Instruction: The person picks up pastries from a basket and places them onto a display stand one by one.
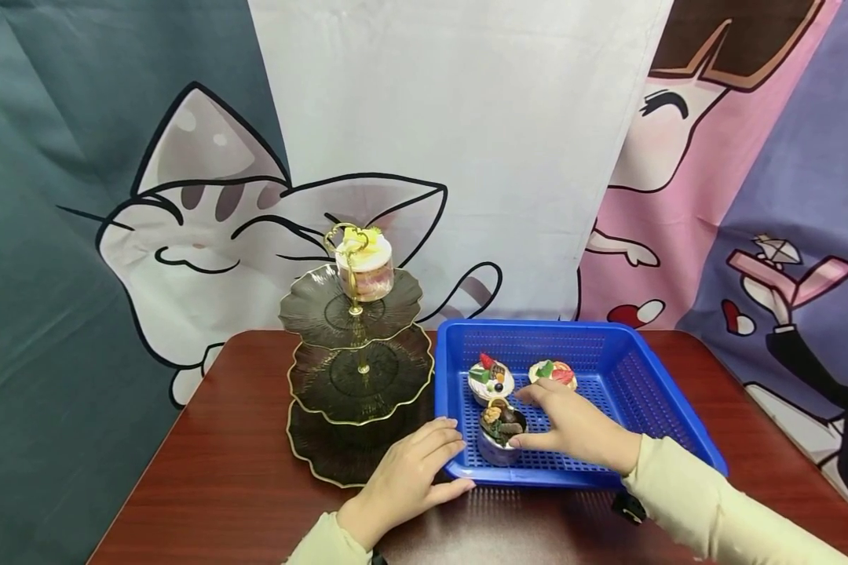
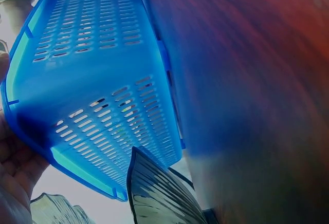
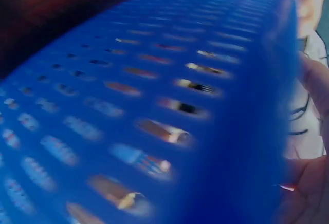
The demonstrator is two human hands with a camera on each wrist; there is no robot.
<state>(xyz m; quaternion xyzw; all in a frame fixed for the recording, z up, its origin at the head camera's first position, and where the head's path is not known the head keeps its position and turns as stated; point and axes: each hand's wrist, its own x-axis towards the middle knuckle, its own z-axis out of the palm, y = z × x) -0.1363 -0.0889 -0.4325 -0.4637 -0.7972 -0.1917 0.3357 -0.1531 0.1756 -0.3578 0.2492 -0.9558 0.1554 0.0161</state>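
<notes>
Inside the blue plastic basket, a small cake cup with a chocolate topping stands near the front left corner. My right hand reaches over the front rim to it, thumb and fingers spread at its right side; whether they touch it is unclear. My left hand rests at the basket's front left corner, fingertips on the rim and thumb by the front edge. Behind the chocolate cup are a cake with a strawberry and a cake with red and green topping. The right wrist view is blurred by the basket wall.
A three-tier dark stand with gold edges is left of the basket. On its top tier sits a yellow-topped cake beside the gold handle. Both stand on a reddish wooden table, before a printed cartoon cloth.
</notes>
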